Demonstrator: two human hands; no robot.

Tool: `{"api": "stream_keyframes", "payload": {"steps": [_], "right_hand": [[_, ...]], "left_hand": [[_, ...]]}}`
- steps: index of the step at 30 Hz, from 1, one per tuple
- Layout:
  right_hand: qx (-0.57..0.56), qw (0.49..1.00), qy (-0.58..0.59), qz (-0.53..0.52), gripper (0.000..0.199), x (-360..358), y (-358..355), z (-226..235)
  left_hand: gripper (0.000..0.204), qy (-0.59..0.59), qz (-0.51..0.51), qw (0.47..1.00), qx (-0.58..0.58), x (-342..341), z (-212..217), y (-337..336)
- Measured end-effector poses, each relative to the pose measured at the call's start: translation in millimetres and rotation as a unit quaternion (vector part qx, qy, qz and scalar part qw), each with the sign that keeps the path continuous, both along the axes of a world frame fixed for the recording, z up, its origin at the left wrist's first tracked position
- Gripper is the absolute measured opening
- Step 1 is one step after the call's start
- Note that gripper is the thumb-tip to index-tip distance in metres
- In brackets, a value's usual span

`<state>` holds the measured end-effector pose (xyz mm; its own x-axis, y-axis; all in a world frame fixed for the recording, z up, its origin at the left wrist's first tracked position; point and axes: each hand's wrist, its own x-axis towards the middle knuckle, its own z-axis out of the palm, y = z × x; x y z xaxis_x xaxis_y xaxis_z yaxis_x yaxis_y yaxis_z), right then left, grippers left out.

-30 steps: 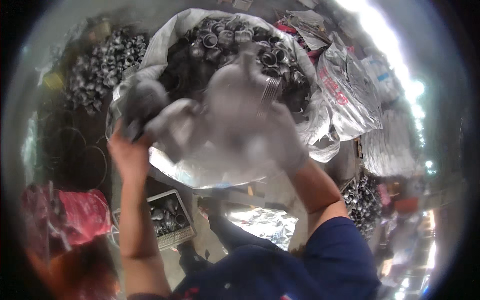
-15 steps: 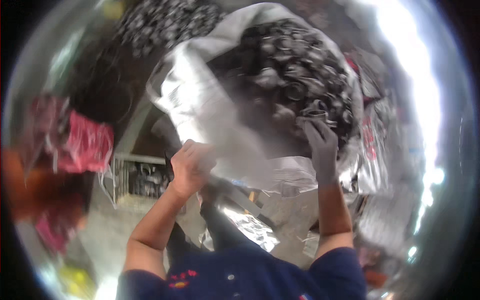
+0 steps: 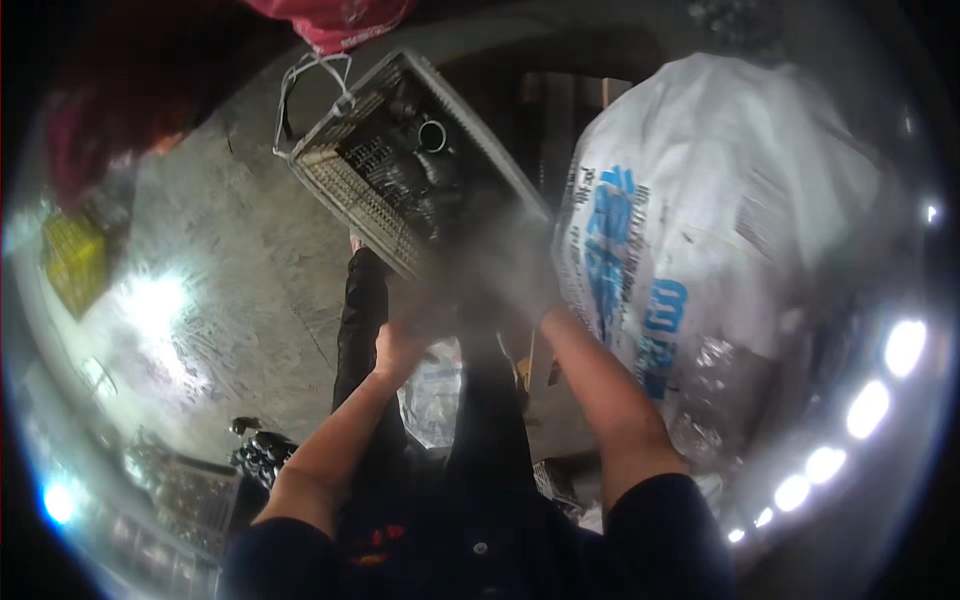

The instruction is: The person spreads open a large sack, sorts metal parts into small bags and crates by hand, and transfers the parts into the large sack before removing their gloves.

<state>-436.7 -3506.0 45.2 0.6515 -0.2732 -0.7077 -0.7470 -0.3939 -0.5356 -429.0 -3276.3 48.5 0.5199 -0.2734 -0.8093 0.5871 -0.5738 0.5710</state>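
Observation:
In front of me, a grey slatted crate (image 3: 352, 178) sits at a slant with dark, glossy ring-shaped parts (image 3: 432, 136) inside. My right hand (image 3: 510, 260) reaches over the crate's near right end; it is heavily smeared by motion, so its fingers and anything in them do not show. My left hand (image 3: 398, 352) is lower, in front of my legs, just below the crate's near corner. Its fingers blur into a grey smear, and I cannot make out a hold. A large white woven sack (image 3: 760, 200) with blue print bulges beside my right arm.
A pink bag (image 3: 345, 18) lies beyond the crate, and a white strap loop (image 3: 312, 85) hangs at its far left corner. A yellow basket (image 3: 75, 262) stands at far left on the concrete floor (image 3: 250, 240). Dark parts (image 3: 262, 450) are heaped at lower left.
My view has swung left from the open sack to the crate. My right hand has left the parts in the sack and come over the crate. My left hand has left the sack's rim.

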Motion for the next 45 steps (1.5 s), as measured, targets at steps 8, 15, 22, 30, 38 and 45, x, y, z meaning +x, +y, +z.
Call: {"api": "stream_keyframes", "payload": {"steps": [8,15,22,30,38,45], "right_hand": [[-0.152,0.985,0.045,0.063,0.065,76.7,18.5,-173.5],[-0.229,0.941,0.047,0.244,0.064,164.6,32.4,-251.3],[-0.317,0.931,0.129,0.124,0.054,156.7,38.3,-363.4],[-0.239,0.95,0.103,0.175,0.052,170.2,38.8,-321.8],[-0.126,0.985,0.032,0.114,0.043,143.3,3.9,-250.9],[0.092,0.971,-0.102,-0.195,0.05,81.3,-18.5,-84.2]], "left_hand": [[0.035,-0.15,-0.082,0.981,0.094,103.7,-82.8,-14.1],[0.047,-0.187,-0.19,0.938,0.221,207.6,-190.9,-50.6],[0.049,-0.016,-0.152,0.968,0.198,205.8,-358.8,-44.4],[0.054,0.024,-0.287,0.94,0.181,196.3,-405.4,1.4],[0.034,0.003,-0.319,0.938,0.137,222.2,-261.0,-25.5],[0.017,0.015,-0.2,0.977,0.077,182.9,-55.6,1.7]]}}
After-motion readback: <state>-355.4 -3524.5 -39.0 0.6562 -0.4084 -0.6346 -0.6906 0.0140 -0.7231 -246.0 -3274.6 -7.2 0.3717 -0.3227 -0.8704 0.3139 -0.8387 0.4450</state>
